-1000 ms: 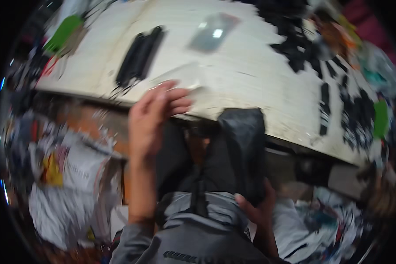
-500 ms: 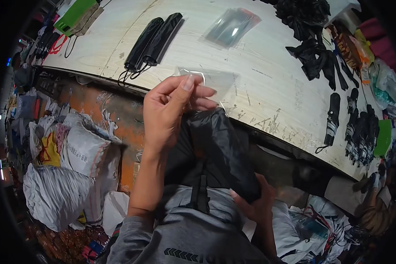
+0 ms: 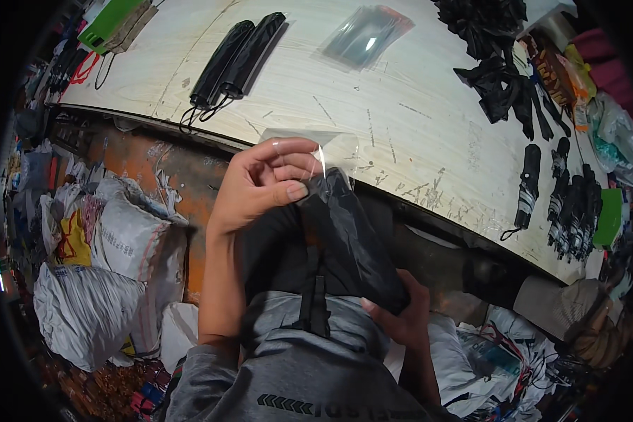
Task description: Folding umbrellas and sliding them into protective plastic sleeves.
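Folded black umbrella (image 3: 348, 243) — right hand (image 3: 401, 316) clasps base, left hand (image 3: 264, 183) pinches clear sleeve (image 3: 316, 144).

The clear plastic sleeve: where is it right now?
In the head view, the clear plastic sleeve is at centre, pinched in the left hand over the tip of the folded black umbrella, at the table's near edge.

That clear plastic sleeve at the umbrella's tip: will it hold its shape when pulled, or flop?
The clear sleeve looks thin and wrinkled, so probably floppy and light. Its glossy film may slip between the left hand's fingers. The folded black umbrella, braced by the right hand, seems stiffer.
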{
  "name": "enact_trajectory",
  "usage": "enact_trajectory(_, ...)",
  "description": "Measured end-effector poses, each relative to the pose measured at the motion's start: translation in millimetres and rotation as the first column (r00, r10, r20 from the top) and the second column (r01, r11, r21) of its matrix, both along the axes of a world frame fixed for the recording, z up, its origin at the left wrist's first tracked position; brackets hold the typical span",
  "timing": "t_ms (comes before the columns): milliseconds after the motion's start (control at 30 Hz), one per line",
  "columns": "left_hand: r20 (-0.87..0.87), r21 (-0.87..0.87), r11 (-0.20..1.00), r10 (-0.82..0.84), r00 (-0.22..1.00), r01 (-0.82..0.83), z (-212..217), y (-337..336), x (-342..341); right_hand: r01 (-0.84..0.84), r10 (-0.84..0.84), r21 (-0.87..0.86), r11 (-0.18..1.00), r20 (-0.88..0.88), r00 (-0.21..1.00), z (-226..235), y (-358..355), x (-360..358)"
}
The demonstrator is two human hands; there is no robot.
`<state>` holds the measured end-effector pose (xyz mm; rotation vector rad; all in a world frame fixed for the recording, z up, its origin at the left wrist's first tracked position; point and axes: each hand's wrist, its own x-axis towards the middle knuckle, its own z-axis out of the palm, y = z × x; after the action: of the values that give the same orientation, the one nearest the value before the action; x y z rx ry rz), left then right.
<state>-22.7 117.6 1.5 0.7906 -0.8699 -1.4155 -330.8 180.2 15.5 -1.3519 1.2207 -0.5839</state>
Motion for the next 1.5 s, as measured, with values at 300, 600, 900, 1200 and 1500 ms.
enact_trajectory(300, 0.338, 0.171, 0.983, 0.006, 0.941, -0.068, 16, 13, 8, -0.072, 0.020, -0.137, 0.988, -0.350, 0.936, -4, 11, 9)
enact_trajectory(600, 0.119, 0.012, 0.993, 0.113, 0.986, -0.115, 2, 31, 14, -0.140, 0.150, 0.195, 0.971, -0.034, 0.988, -20, 4, 25)
enact_trajectory(900, -0.161, -0.067, 0.998, -0.007, 0.987, -0.004, 3, 44, 37, -0.251, 0.234, 0.209, 0.945, 0.101, 0.967, -16, 2, 44)
enact_trajectory(1200, 0.191, -0.009, 1.000, 0.014, 0.982, -0.013, -8, 41, 51, -0.166, 0.160, 0.154, 0.974, 0.051, 0.986, -38, 11, 49)
enact_trajectory(1500, -0.148, -0.203, 0.977, 0.041, 0.988, -0.071, -1, 63, 46, -0.203, 0.201, 0.162, 0.966, 0.031, 0.979, -32, 14, 54)
